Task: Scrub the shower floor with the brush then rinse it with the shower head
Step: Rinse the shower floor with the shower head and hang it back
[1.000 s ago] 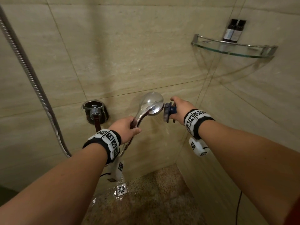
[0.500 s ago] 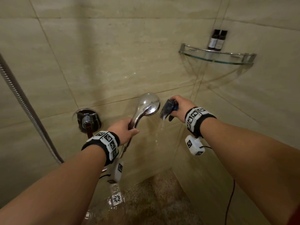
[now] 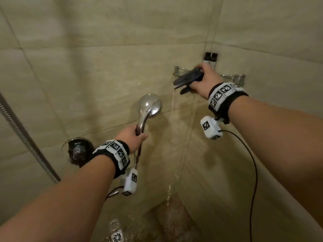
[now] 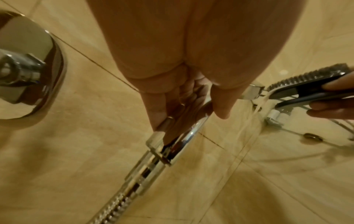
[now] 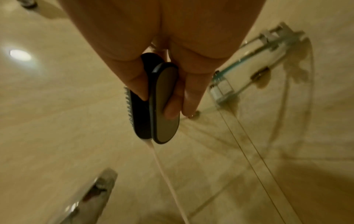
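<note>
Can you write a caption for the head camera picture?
Right hand lifts dripping brush toward glass shelf; left hand holds shower head.

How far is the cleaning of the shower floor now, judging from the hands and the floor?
The shower floor is wet near the drain, so the rinse seems far along; the scrubbing cannot be checked. In hand: the left hand grips the shower head, and the right hand holds the dripping brush at the glass corner shelf. Probably left: set the brush down and put the shower head away.
</note>
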`<move>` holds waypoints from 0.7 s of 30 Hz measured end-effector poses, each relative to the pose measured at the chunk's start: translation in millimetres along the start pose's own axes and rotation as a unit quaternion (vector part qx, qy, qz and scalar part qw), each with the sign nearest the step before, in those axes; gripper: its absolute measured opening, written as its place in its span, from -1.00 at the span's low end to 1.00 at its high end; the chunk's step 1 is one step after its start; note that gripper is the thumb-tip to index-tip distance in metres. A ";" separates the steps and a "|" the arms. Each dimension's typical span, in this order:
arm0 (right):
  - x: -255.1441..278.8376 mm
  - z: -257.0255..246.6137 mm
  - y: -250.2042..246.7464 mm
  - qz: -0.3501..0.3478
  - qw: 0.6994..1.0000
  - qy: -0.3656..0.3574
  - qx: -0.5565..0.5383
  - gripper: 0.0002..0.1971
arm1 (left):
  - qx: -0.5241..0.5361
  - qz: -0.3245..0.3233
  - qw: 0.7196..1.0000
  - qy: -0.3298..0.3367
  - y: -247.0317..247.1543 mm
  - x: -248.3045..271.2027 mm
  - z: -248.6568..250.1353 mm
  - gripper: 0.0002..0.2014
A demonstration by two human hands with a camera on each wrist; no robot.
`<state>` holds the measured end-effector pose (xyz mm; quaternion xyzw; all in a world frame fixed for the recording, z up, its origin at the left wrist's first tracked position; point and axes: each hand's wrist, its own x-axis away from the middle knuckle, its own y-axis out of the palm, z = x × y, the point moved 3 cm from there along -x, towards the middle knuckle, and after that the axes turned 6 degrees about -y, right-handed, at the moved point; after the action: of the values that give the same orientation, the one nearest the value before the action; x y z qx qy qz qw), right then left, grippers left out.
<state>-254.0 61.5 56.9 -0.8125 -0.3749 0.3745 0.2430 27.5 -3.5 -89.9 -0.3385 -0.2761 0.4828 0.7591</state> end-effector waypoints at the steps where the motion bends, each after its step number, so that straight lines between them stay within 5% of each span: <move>1: -7.1 -2.4 -8.9 0.017 1.000 0.002 -0.008 -0.45 | 0.005 0.004 1.000 0.002 -2.0 -0.7 4.3 -0.79; 10: -55.4 25.4 -53.0 0.146 0.985 0.082 -0.040 -0.50 | 0.013 0.025 1.000 0.002 -13.6 -3.9 14.7 -0.76; 21: -72.9 46.0 -49.0 0.046 0.990 0.105 0.077 -0.42 | 0.000 0.038 0.999 -0.027 -16.5 -1.0 3.5 -0.76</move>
<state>-343.3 38.5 93.4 -0.8424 -0.2797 0.3256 0.3256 33.4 -8.6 -75.0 -0.3353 -0.2835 0.5200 0.7326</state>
